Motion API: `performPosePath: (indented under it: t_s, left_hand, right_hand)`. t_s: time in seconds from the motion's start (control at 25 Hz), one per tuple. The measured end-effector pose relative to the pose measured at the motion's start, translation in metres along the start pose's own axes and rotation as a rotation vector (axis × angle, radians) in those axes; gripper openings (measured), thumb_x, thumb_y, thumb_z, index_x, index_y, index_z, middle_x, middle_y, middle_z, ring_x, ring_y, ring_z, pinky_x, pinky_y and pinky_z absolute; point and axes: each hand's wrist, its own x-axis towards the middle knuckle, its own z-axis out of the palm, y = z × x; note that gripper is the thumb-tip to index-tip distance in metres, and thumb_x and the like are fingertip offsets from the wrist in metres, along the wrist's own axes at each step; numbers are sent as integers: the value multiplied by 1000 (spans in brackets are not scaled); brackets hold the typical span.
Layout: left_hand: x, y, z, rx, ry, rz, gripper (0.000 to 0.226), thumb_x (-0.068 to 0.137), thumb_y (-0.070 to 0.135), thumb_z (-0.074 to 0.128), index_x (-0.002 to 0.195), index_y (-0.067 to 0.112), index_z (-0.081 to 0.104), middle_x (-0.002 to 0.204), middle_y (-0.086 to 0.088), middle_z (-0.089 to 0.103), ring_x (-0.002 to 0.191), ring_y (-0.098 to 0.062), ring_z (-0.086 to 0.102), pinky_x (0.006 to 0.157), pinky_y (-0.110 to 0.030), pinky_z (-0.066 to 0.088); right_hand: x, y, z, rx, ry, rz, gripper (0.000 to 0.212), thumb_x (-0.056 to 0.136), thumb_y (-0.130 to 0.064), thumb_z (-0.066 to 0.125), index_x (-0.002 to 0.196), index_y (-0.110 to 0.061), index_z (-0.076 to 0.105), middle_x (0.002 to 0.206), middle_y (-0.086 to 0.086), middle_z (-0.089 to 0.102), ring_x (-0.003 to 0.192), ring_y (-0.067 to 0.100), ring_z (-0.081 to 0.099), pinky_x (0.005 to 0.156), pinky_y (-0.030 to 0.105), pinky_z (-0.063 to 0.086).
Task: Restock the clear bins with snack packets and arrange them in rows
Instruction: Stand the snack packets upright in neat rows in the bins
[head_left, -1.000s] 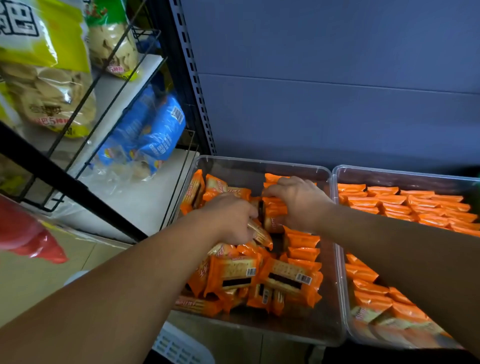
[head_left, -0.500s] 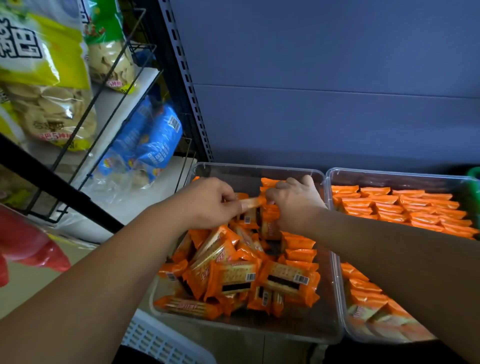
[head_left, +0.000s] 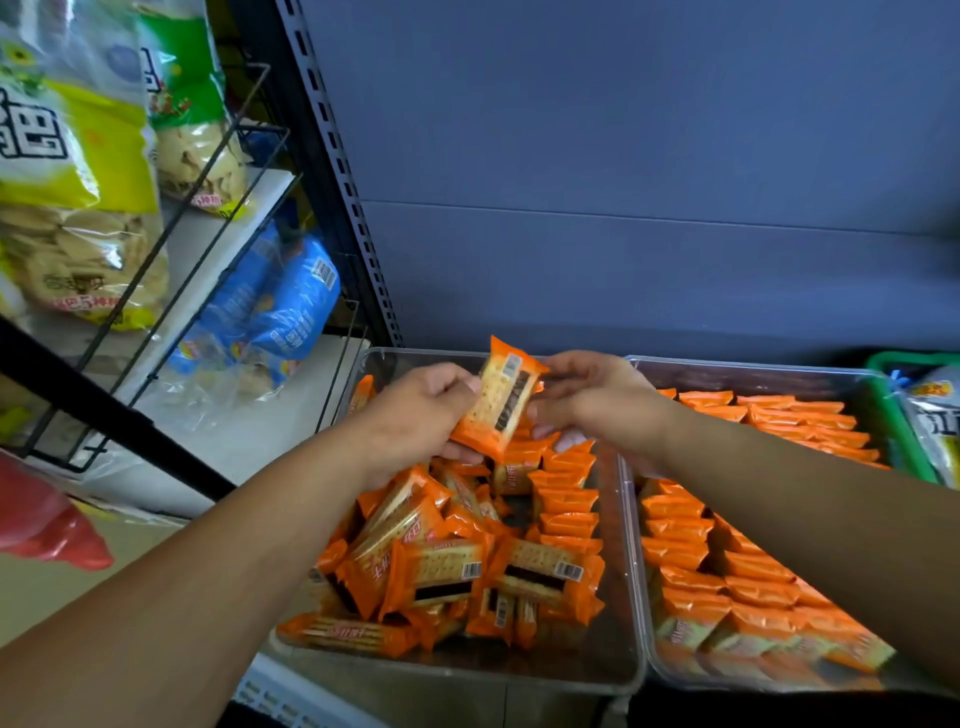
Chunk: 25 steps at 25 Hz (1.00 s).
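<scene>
L bin (head_left: 571, 657): front strip bare, packet heap (head_left: 441, 564) fills ctr; wire rack (head_left: 208, 249) close on L side.

I see one orange cracker packet (head_left: 500, 402) lifted above the left bin (head_left: 602, 649), tilted, barcode side up. The left hand (head_left: 415, 415) holds it; the right hand (head_left: 597, 400) touches its edge. Below, loose packets (head_left: 441, 566) lie jumbled beside one neat row (head_left: 566, 499). The right bin (head_left: 753, 374) holds tidy rows (head_left: 753, 577).

Blue-grey back panel (head_left: 623, 156) across rear, slotted grey upright (head_left: 332, 171) at its left edge; black wire rack (head_left: 208, 228), white shelf board (head_left: 228, 447) at left; beige floor (head_left: 47, 597) below
</scene>
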Motion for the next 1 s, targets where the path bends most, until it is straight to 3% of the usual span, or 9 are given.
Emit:
performPosePath:
  t_s: [0.08, 0.16, 0.28, 0.4, 0.48, 0.56, 0.72, 0.88, 1.0]
  left_hand:
    - [6, 0, 9, 152, 95, 120, 20, 108, 33, 53, 111, 17, 65, 102, -8, 76, 89, -20, 77, 82, -45, 65]
    - [10, 1, 22, 355, 160, 283, 14, 104, 35, 61, 101, 21, 64, 92, -4, 73, 81, -21, 73, 75, -45, 63]
    - [16, -2, 39, 444, 83, 401, 10, 98, 34, 69, 94, 26, 65, 88, 6, 71, 81, -14, 69, 73, -40, 59]
    - [23, -10, 25, 552, -59, 263, 6, 100, 29, 68, 102, 29, 73, 101, 14, 72, 97, -4, 67, 87, -31, 54]
    - [30, -20, 13, 749, 1, 141, 16, 98, 30, 71, 114, 28, 73, 111, 13, 69, 105, -7, 65, 92, -32, 54]
    - [37, -32, 10, 768, -6, 60, 29, 95, 33, 75, 123, 27, 71, 119, 10, 69, 110, -11, 65, 97, -36, 55]
    - [47, -40, 18, 922, -217, -26, 27, 88, 42, 81, 108, 24, 75, 106, 6, 72, 100, -16, 68, 92, -41, 59]
    - [44, -38, 20, 1193, -287, -48, 48, 84, 54, 80, 122, 28, 67, 121, 7, 57, 111, -20, 58, 93, -40, 56]
    - [45, -38, 12, 1010, -170, -30, 29, 83, 56, 80, 89, 28, 72, 101, 5, 70, 92, -14, 65, 78, -35, 56]
  right_hand:
    - [-1, 0, -6, 172, 57, 61, 32, 93, -19, 78, 122, -13, 66, 109, 15, 78, 91, 28, 79, 81, 43, 65]
    - [-2, -1, -10, 290, -10, 69, 38, 95, -35, 74, 122, -10, 69, 110, 16, 78, 97, 28, 78, 89, 42, 62]
    - [-2, 3, -13, 239, -27, -8, 42, 90, -35, 79, 122, -8, 71, 109, 9, 79, 101, 25, 77, 95, 42, 61]
    - [3, 15, -18, 137, 84, -13, 24, 99, -32, 71, 116, -15, 73, 105, 5, 80, 100, 21, 77, 96, 46, 61]
    - [7, 20, -23, 108, 113, 4, 20, 103, -36, 63, 114, -23, 74, 106, -2, 80, 103, 17, 76, 97, 45, 60]
    - [9, 20, -23, 88, 100, -2, 20, 104, -37, 61, 114, -25, 74, 108, -5, 79, 103, 13, 76, 95, 41, 60]
    - [11, 19, -24, 61, 154, -45, 18, 104, -29, 63, 108, -16, 74, 100, -4, 80, 96, 10, 77, 84, 28, 63]
    - [9, 24, -23, -119, 114, -80, 24, 102, -37, 65, 105, -15, 73, 101, 3, 79, 97, 17, 76, 92, 41, 63]
    - [9, 19, -19, -182, 129, -113, 29, 102, -40, 64, 101, -13, 73, 98, 9, 78, 90, 24, 76, 86, 45, 64]
